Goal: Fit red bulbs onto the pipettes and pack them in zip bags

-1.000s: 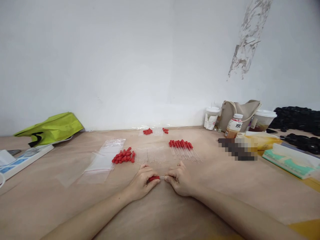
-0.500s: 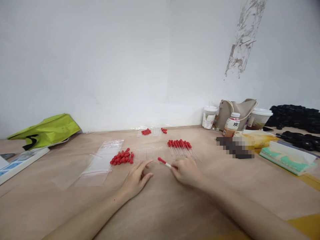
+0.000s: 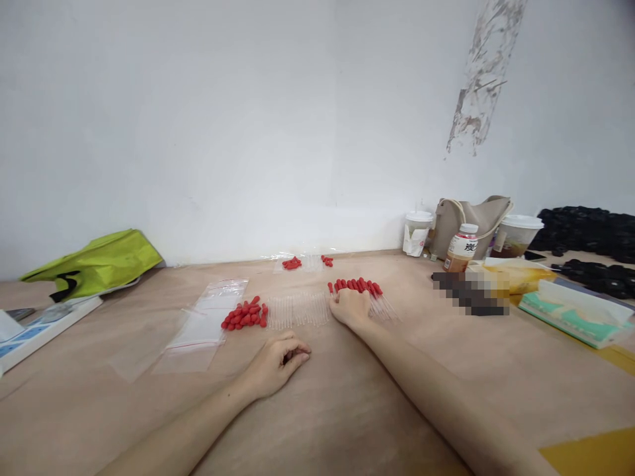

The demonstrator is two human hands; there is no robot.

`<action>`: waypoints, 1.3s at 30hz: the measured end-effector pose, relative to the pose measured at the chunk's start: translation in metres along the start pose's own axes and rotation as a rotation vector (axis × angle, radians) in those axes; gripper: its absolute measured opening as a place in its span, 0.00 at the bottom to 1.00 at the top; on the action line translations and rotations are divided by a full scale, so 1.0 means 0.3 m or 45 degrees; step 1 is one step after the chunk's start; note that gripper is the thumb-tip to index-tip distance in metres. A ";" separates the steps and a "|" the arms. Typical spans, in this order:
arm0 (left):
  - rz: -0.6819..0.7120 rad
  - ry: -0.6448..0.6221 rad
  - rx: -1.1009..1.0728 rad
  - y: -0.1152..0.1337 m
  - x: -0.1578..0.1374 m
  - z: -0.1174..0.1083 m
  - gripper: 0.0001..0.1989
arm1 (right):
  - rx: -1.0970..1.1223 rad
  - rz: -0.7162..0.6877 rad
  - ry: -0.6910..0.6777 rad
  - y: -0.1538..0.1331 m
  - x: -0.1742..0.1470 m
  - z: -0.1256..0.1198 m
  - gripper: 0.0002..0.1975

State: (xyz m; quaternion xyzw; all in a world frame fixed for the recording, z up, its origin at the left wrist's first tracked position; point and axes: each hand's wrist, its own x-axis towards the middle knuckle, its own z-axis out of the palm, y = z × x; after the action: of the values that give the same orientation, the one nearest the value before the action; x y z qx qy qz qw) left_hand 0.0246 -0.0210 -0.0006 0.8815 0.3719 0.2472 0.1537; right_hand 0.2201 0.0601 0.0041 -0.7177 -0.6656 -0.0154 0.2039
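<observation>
The right hand (image 3: 351,306), grip hidden, is apparently positioning a dropper (image 3: 330,287) beside the row (image 3: 362,284), needing gentle release; the left hand (image 3: 278,360) is resting half-open.

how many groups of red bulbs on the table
4: one heap left of the clear tubes, one row by the right hand, two small clusters near the wall. Some bulbs may be hidden.

Lime-green bag (image 3: 102,261), labelled bottle (image 3: 461,248), 2 lidded cups (image 3: 518,237)
</observation>
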 end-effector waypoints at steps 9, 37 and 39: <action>0.031 0.019 0.008 0.003 0.003 0.003 0.08 | -0.027 0.017 0.001 0.027 0.008 0.020 0.17; -0.599 0.264 1.024 -0.195 0.138 -0.171 0.14 | 0.105 0.148 -0.336 -0.049 0.084 -0.008 0.12; -0.595 0.276 1.047 -0.203 0.140 -0.165 0.13 | 0.111 0.161 -0.353 -0.051 0.091 -0.010 0.12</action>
State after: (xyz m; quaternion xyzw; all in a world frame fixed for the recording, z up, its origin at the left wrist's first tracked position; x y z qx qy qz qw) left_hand -0.0127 0.0552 0.0261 0.7312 0.6406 0.1290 -0.1957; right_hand 0.2093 0.0856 0.0190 -0.7440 -0.6408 0.1257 0.1414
